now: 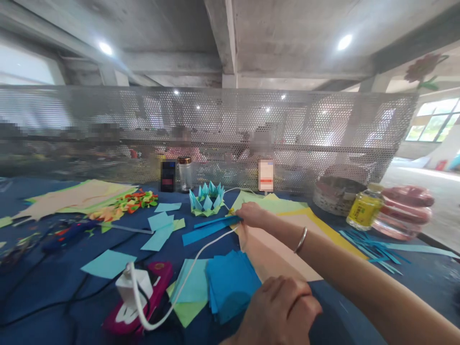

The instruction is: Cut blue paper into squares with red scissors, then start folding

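Note:
My right hand (252,215) reaches forward over the middle of the table. Its fingers close on the right ends of blue paper strips (206,231), where a thin white cable also passes. Low in the view, my left hand (278,309) is curled, knuckles up; whatever its fingers may hold is hidden. Just left of it lies a stack of blue paper squares (232,282), overlapping light-blue paper (192,278). Large peach sheets (283,247) spread beneath my right arm. Beyond the strips stands a light-blue and green folded-paper ring with pointed tips (206,199).
A magenta power strip (163,273) with a white plug (132,287) and cables sits front left. A glue gun (70,235) lies farther left. On the right are a yellow-labelled bottle (364,208), a pink container (404,213) and cut blue strips (375,249). A perforated screen (215,124) stands behind.

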### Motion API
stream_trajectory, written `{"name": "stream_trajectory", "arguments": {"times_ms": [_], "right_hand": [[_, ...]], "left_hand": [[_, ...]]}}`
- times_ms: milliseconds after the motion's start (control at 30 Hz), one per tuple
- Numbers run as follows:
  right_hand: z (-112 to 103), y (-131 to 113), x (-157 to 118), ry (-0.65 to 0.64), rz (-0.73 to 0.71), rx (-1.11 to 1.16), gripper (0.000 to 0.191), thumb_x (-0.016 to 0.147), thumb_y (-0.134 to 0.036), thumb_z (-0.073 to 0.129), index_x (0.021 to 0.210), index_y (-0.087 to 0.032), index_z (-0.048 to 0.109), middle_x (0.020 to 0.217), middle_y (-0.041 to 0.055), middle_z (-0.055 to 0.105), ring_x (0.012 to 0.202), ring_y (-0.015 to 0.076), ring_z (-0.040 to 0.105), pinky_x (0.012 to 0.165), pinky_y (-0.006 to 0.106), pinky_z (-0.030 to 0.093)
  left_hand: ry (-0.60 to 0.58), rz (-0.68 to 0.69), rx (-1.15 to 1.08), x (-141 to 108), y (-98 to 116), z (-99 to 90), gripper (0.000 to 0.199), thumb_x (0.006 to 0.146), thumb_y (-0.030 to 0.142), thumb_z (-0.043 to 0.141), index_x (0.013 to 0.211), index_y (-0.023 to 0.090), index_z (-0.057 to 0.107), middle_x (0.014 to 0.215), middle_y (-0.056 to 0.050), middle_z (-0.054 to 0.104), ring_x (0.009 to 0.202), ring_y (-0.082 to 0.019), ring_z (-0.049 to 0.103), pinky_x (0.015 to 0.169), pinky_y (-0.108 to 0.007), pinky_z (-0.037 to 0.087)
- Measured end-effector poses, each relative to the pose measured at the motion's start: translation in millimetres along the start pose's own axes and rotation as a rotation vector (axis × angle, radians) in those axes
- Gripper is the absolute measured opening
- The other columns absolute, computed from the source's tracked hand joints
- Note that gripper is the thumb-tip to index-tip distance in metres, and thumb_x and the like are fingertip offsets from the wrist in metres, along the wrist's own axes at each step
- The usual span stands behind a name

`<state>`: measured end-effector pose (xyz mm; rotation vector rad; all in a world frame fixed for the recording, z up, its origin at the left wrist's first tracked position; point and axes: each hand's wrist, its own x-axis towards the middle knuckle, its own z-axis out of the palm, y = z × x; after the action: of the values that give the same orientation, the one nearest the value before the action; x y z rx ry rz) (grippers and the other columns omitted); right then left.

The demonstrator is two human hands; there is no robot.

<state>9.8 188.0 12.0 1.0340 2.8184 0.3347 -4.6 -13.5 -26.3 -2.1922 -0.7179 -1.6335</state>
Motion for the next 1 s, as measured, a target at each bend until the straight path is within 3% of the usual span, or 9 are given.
{"name": "stream_trajectory", "arguments": {"times_ms": [100, 233, 400, 500, 667, 867, 1000], "right_hand": [[5.8, 2.5, -0.2, 0.045, 0.05, 0.017, 0.03, 0.091, -0.031, 0.055, 0.117, -0.016, 0.055, 0.118, 0.0088, 0.057, 0.098, 0.0202, 0.06, 0.082, 0.04, 0.051], [4.0, 10.2, -9.6, 0.168, 0.152, 0.083, 0.025, 0.093, -0.029, 0.051, 0.112, -0.015, 0.058, 0.109, 0.0079, 0.062, 0.094, 0.02, 0.061, 0.079, 0.037, 0.05], [-13.5, 19.4, -31.6, 0.317, 0.232, 0.213, 0.024, 0.089, -0.022, 0.044, 0.096, -0.016, 0.066, 0.096, 0.0111, 0.069, 0.089, 0.024, 0.064, 0.071, 0.029, 0.043], [-26.5, 28.4, -50.0, 0.397, 0.263, 0.323, 0.026, 0.085, -0.019, 0.045, 0.096, -0.018, 0.068, 0.095, 0.01, 0.07, 0.089, 0.0241, 0.063, 0.074, 0.029, 0.042], [-42.2, 50.9, -91.0, 0.5, 0.323, 0.589, 0.037, 0.075, -0.013, 0.047, 0.104, -0.021, 0.068, 0.095, 0.0022, 0.071, 0.085, 0.0193, 0.063, 0.076, 0.027, 0.046], [-39.0, 78.8, -153.8, 0.574, 0.469, 0.944, 0.034, 0.07, -0.012, 0.037, 0.085, -0.015, 0.068, 0.065, 0.0017, 0.065, 0.052, 0.0121, 0.057, 0.05, 0.022, 0.045], [-39.8, 99.3, -200.7, 0.684, 0.587, 1.072, 0.03, 0.071, -0.019, 0.039, 0.087, -0.013, 0.064, 0.06, 0.0021, 0.06, 0.047, 0.0109, 0.051, 0.044, 0.021, 0.039]], "left_hand": [[-0.028, 0.012, -0.006, -0.8, -0.6, -0.3, 0.017, 0.078, 0.007, 0.041, 0.083, 0.016, 0.054, 0.072, -0.005, 0.062, 0.059, -0.015, 0.054, 0.054, -0.025, 0.046], [-0.107, -0.004, -0.01, -3.7, -2.2, -1.4, 0.017, 0.078, 0.008, 0.041, 0.087, 0.016, 0.053, 0.075, -0.006, 0.061, 0.062, -0.016, 0.054, 0.057, -0.027, 0.048], [-0.217, -0.036, -0.058, -6.5, -2.6, -4.9, 0.021, 0.078, 0.006, 0.039, 0.091, 0.016, 0.052, 0.079, -0.007, 0.061, 0.068, -0.017, 0.055, 0.06, -0.028, 0.048], [-0.296, -0.098, -0.111, -7.9, -1.6, -8.2, 0.022, 0.077, 0.006, 0.042, 0.093, 0.016, 0.053, 0.085, -0.009, 0.061, 0.074, -0.019, 0.056, 0.066, -0.03, 0.049], [-0.438, -0.194, -0.198, -6.8, 2.2, -15.1, 0.028, 0.075, 0.005, 0.046, 0.101, 0.016, 0.052, 0.096, -0.011, 0.057, 0.086, -0.022, 0.054, 0.076, -0.035, 0.048], [-0.523, -0.308, -0.232, -6.2, 5.2, -17.6, 0.032, 0.078, 0.002, 0.041, 0.102, 0.02, 0.049, 0.101, -0.008, 0.054, 0.092, -0.022, 0.052, 0.082, -0.036, 0.045], [-0.521, -0.342, -0.261, -6.4, 6.9, -16.6, 0.029, 0.084, 0.005, 0.036, 0.103, 0.022, 0.05, 0.102, -0.008, 0.054, 0.096, -0.022, 0.051, 0.085, -0.037, 0.044]]}}
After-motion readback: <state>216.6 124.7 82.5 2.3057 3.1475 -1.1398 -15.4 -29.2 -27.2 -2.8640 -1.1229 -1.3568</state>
